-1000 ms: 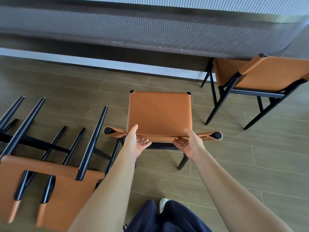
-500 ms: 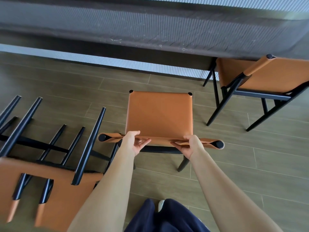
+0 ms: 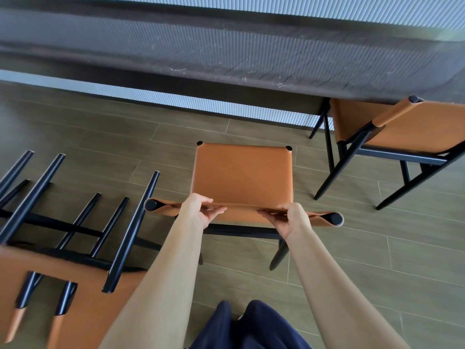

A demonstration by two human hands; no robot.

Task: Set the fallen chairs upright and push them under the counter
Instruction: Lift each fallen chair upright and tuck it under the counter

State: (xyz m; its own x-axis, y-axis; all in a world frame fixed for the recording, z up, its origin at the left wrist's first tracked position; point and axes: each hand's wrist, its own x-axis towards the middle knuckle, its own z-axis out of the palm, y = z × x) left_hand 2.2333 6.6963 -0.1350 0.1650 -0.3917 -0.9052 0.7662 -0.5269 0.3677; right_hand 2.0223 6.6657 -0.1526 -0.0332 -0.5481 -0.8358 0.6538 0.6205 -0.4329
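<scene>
An orange leather chair with black legs stands upright in front of me, its seat facing the dark counter. My left hand and my right hand both grip the top edge of its backrest, fingers curled over the leather. On the floor at the left lie two fallen chairs, their black legs pointing away from me. A further upright chair stands at the right, partly under the counter.
Brown plank floor lies open between the held chair and the counter. A ribbed pale panel runs below the counter's overhang. My dark trousers show at the bottom.
Both hands went from open fingers at the backrest to gripping its top edge. The backrest has come slightly toward me and the view shifted a little.
</scene>
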